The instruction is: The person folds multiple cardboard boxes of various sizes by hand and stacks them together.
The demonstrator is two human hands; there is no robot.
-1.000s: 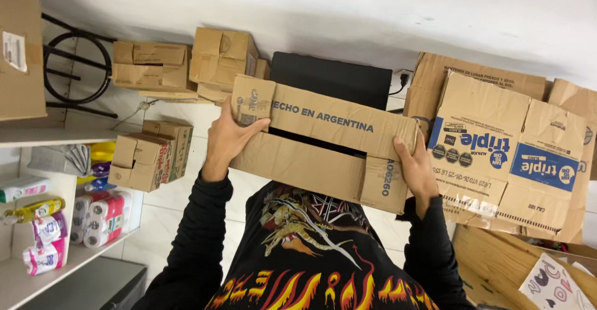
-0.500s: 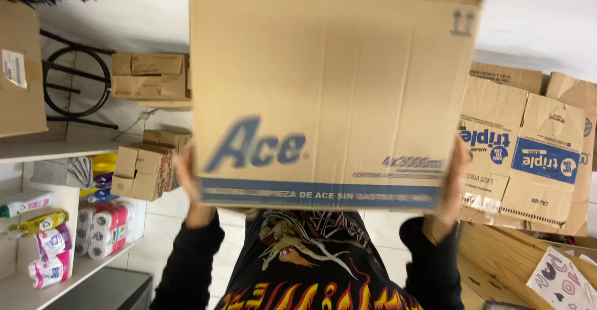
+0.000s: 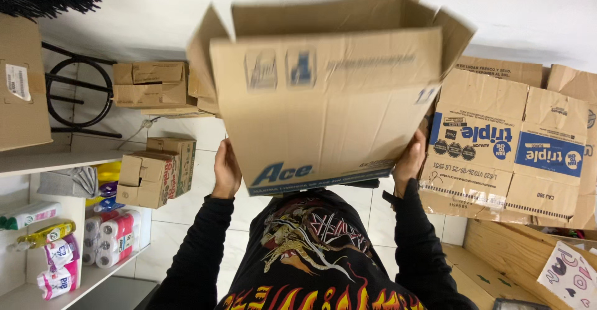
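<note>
While raised, left hand (image 3: pixel 226 172) and right hand (image 3: pixel 408 161) flat against cardboard box (image 3: pixel 323 111).

- The big cardboard box (image 3: pixel 323 105) is plain brown, with blue letters and a dark blue stripe along one edge
- The flattened cartons (image 3: pixel 510 142) are brown with blue and white panels
- The sleeves (image 3: pixel 199 260) are black
- The shirt (image 3: pixel 311 260) is black with red and yellow flames
- The small boxes (image 3: pixel 152 173) are brown
- The floor tiles (image 3: pixel 186 223) are white
</note>
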